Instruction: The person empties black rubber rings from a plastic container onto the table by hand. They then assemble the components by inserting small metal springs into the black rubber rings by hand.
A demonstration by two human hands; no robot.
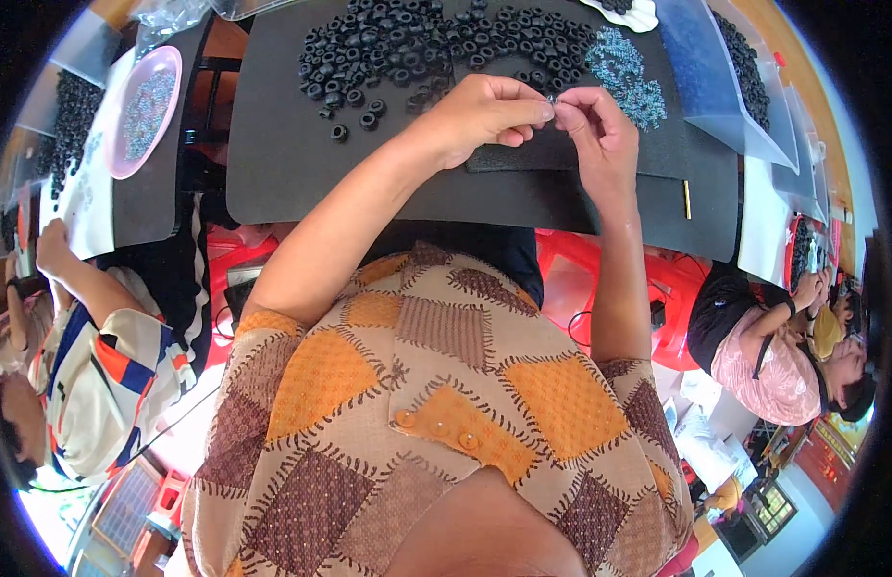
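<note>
Over the dark table, my left hand and my right hand meet fingertip to fingertip. Between their pinched thumbs and forefingers sits a tiny shiny piece, mostly hidden by the fingers; its kind is too small to make out. Just beyond my left hand spreads a wide heap of black ring-shaped parts, with a few loose ones near its lower left edge. A pile of small clear-bluish pieces lies right beside my right hand.
A thin brass-coloured stick lies on the table at the right. Translucent bins with black parts stand at the far right. To the left, a pink bowl holds small bluish pieces. People sit working on both sides.
</note>
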